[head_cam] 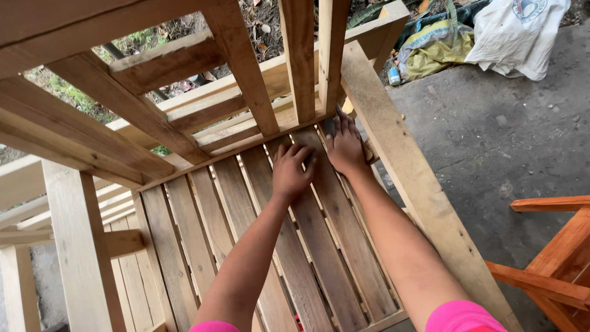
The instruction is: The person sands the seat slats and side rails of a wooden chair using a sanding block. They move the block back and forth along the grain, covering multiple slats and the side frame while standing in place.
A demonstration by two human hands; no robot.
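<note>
The slatted seat (pixel 258 246) of a bare wooden chair (pixel 399 166) is being worked at its back edge, where it meets the backrest slats (pixel 301 55). The frame is already assembled; the wood is being left raw and pale, so finishing is judged to be outstanding. The right hand (pixel 345 146) is being pressed flat, fingers spread, over a dark sheet, possibly sandpaper (pixel 330 125). The left hand (pixel 291 172) is being rested on a slat with fingers loosely curled, nothing visibly gripped. An orange-stained chair (pixel 553 264) is being kept nearby on the concrete floor (pixel 491 135).
</note>
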